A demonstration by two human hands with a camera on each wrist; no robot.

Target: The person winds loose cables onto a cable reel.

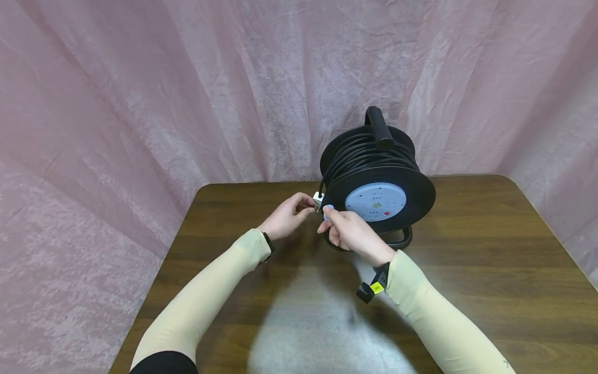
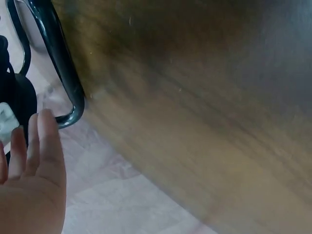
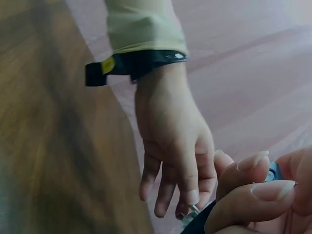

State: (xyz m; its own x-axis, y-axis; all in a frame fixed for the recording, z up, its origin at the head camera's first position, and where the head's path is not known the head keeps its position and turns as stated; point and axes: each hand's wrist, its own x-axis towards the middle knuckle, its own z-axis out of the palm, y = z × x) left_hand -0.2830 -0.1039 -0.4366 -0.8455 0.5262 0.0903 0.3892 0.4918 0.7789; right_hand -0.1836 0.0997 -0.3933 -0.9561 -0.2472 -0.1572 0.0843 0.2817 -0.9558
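A black cable reel (image 1: 374,171) with a round light-blue socket panel stands on the table. Its cable ends in a white plug (image 1: 318,198), hanging by the reel's left rim. My left hand (image 1: 290,215) pinches this plug between thumb and fingers; metal pins show beside the thumb. In the left wrist view the plug (image 2: 7,121) is partly cut off by the frame. Close to its right, my right hand (image 1: 355,231) pinches a small light-blue piece (image 1: 328,211), possibly a plug cover. Fingers mostly hide that piece (image 3: 274,170) in the right wrist view.
The reel's black tube stand (image 2: 61,61) rests on the brown wooden table (image 1: 224,218). A black handle (image 1: 379,130) rises over the wound cable. Behind the table's far edge hangs a pink curtain (image 1: 233,93).
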